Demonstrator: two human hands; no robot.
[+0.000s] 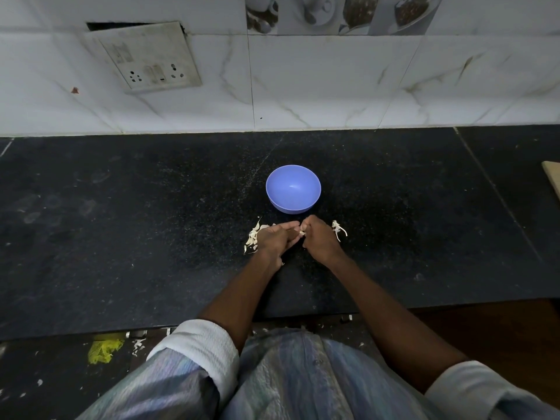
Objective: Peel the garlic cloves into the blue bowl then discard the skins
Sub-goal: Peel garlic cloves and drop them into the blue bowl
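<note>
A blue bowl (293,188) stands on the black counter, and I see nothing inside it. Just in front of it my left hand (277,239) and my right hand (319,239) meet, fingertips together, pinching a small pale garlic clove (301,233) between them. Most of the clove is hidden by the fingers. A heap of garlic cloves and skins (253,236) lies on the counter beside my left hand. A smaller scrap of garlic skin (338,229) lies to the right of my right hand.
The tiled wall with a switch and socket plate (151,60) rises behind the black counter (121,222). A pale board edge (553,177) shows at the far right. Below the counter's front edge, the floor holds a yellow scrap (104,348) and bits of skin.
</note>
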